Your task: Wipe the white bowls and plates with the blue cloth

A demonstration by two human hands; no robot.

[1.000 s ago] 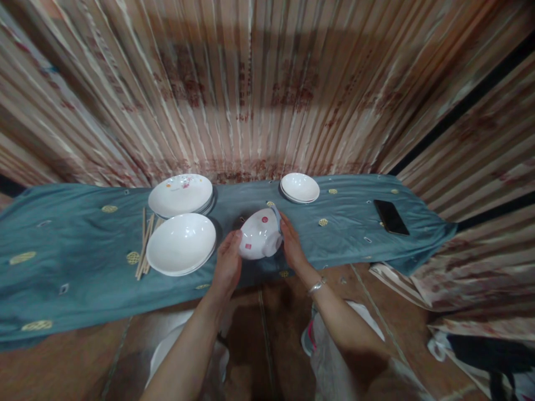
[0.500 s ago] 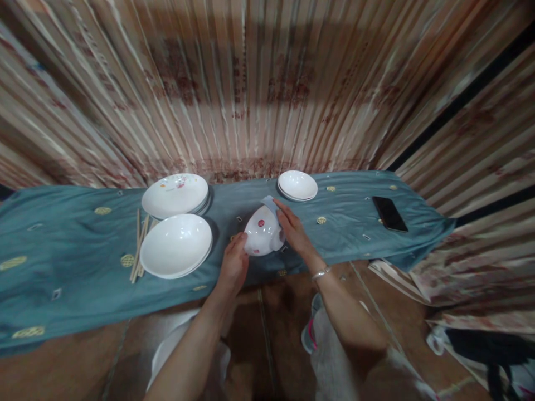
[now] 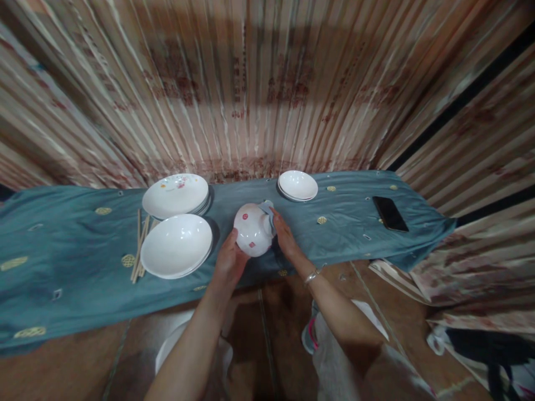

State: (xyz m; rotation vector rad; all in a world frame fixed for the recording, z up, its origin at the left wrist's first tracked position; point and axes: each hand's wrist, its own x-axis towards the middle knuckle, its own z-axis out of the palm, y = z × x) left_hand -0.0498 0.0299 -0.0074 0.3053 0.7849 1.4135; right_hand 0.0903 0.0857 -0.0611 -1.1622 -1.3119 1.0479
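Above the front of the table, my left hand [image 3: 230, 257] grips a white bowl [image 3: 251, 233] by its left side. The bowl is tipped over, so its outside with small red marks faces me and its foot points to the right. Pressed against the foot is a grey-blue cloth [image 3: 268, 214], held under the fingers of my right hand [image 3: 286, 236]. Some of my left fingers are hidden behind the bowl. A bracelet circles my right wrist.
On the teal tablecloth [image 3: 343, 234] stand stacked plates [image 3: 175, 196], larger white bowls [image 3: 176, 245] and small white bowls [image 3: 298, 185]. Several chopsticks [image 3: 139, 245] lie left of the larger bowls. A black phone [image 3: 390, 213] rests at the right. Behind hangs a curtain [image 3: 259, 83].
The bowl has turned in my hands, its foot now facing right and more of its outside showing. Both hands have shifted slightly left, and the cloth has moved down onto the foot.
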